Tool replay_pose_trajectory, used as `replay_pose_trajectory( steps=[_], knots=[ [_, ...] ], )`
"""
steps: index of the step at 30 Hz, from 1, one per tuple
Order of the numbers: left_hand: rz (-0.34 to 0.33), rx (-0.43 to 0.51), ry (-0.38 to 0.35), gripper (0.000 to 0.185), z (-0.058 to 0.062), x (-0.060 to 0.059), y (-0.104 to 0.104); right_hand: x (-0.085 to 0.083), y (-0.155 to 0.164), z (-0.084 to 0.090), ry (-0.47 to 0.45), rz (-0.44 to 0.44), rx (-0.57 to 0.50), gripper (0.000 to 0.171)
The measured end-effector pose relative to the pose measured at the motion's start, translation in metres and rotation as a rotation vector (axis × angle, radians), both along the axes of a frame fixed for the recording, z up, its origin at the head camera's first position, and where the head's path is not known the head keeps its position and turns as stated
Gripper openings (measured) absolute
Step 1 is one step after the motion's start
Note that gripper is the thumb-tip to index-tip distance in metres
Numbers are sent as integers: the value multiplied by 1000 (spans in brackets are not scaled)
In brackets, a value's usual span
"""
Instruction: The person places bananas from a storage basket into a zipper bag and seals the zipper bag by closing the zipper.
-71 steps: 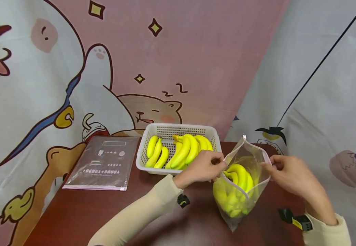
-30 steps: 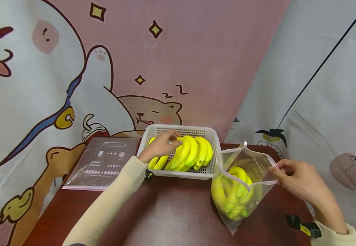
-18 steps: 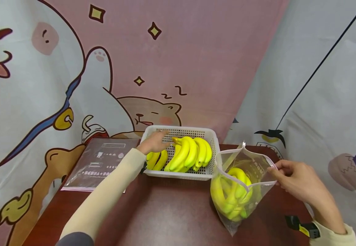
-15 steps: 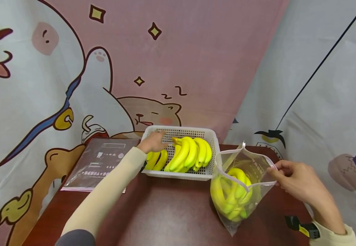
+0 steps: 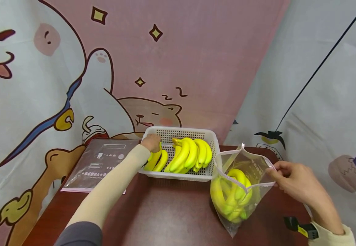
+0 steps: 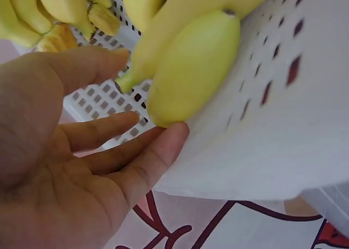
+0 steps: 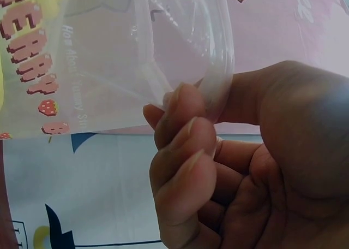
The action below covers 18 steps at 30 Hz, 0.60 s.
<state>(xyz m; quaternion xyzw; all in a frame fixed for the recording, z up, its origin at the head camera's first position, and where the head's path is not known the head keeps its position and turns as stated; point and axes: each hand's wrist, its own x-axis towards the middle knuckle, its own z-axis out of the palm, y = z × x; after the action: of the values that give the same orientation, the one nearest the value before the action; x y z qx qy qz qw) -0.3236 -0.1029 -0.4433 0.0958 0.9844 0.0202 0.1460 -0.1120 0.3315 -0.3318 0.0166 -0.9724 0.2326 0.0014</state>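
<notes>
My left hand (image 5: pixel 152 142) is at the left end of a white plastic basket (image 5: pixel 178 175), over the small bananas there. In the left wrist view, the thumb and fingers (image 6: pixel 163 150) are spread around the end of a yellow-green banana (image 6: pixel 196 69); one fingertip touches its tip, and the thumb is near the stem of another banana (image 6: pixel 163 41). Nothing is visibly gripped. On the right, my right hand (image 5: pixel 300 181) pinches the rim of a clear zip bag (image 5: pixel 257 171) between thumb and curled fingers. Inside that open-mouthed bag is a bunch of bananas (image 5: pixel 231 201).
A larger banana bunch (image 5: pixel 185 155) fills the basket's middle and right. Flat on the brown table (image 5: pixel 168 212) at the left lies a packed zip bag (image 5: pixel 101 164) with printed pictures. A cartoon-printed cloth (image 5: pixel 196 68) hangs behind.
The left hand has gone from the zip bag's rim to the basket, then leftward and down onto the small bananas. The right hand keeps its hold on the rim, having shifted slightly.
</notes>
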Motion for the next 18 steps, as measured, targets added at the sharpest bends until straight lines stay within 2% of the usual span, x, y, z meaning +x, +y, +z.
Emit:
replay_pose_trajectory(
  steps=[3, 7, 13, 18],
  knots=[
    [-11, -34, 18, 23, -2, -3, 3, 1, 1, 1, -6, 1, -2, 34],
    [-26, -33, 20, 17, -6, -7, 4, 2, 0, 2, -19, 2, -4, 33],
    [40, 50, -18, 17, -7, -8, 3, 2, -1, 1, -26, 6, -7, 32],
    [75, 69, -49, 25, -7, -9, 3, 2, -1, 2, -32, 3, 3, 34]
  ],
)
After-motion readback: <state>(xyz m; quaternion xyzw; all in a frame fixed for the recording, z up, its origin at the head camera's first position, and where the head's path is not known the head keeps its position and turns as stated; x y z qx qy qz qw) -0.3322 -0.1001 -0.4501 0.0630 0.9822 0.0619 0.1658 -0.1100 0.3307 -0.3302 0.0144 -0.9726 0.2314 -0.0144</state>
